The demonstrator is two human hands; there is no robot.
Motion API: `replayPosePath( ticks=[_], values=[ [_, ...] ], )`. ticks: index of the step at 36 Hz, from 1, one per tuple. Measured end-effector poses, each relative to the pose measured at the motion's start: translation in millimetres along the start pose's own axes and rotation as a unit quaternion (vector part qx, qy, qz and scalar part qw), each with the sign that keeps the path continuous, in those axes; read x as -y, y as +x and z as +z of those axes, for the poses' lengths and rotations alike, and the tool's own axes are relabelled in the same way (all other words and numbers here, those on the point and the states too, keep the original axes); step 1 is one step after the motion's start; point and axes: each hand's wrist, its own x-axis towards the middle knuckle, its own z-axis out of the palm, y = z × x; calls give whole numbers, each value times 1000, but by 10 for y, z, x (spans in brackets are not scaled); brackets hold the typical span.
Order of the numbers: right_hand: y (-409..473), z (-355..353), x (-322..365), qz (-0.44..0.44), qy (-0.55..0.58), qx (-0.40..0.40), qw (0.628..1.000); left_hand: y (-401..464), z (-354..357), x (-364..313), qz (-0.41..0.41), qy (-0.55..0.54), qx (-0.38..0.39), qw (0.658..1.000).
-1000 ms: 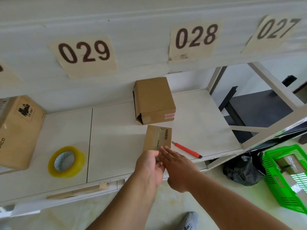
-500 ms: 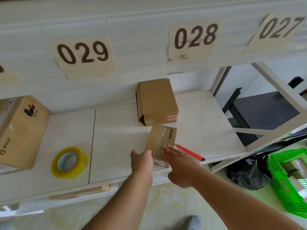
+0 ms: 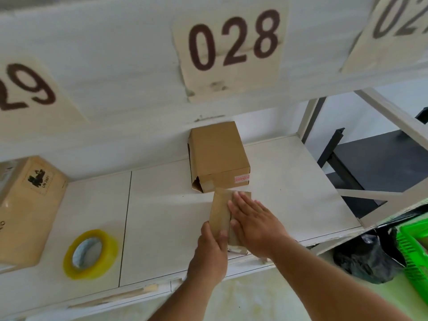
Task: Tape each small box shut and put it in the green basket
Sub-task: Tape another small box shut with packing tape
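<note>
Three brown cardboard boxes sit on the white tabletop: the small flat brown cardboard box at its front edge, one medium brown cardboard box behind it, one large tan carton left. The left hand closes its grip around the small box's near end while the right hand lies flat on top, fingers straight. One yellow tape roll lies left; one green plastic basket stands on the floor, right.

Left hand near shelf's front edge, thumb and fingers curled in grip. Right hand flat, fingers straight, pressing down.

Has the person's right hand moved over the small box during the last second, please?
Yes. The right hand has slid up the small box toward the larger brown box, its flat fingers now covering the box's top where the barcode showed.
</note>
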Motion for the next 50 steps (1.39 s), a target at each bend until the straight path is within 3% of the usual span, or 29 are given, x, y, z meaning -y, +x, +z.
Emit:
replayPosePath(
  ticks=[8,14,27,32,41,46,50],
  values=[
    [216,-22,-41,13,-53,2,999,32,12,-10,-19,45,0,999],
    [432,-86,51,12,-112,-46,993,44,27,-22,-43,64,19,997],
    [850,-290,48,156,57,-14,986,120,4,-26,-70,128,31,989],
    [714,-42,164,107,19,-70,992,120,-7,-25,-71,128,31,989],
    [90,96,251,29,-33,11,999,87,38,-37,-75,47,8,996],
    [-281,196,309,-20,43,-50,998,110,52,-71,-92,-29,3,995],
    [-462,363,372,-35,62,-145,987,132,66,-97,-116,-56,-2,992]
  ],
)
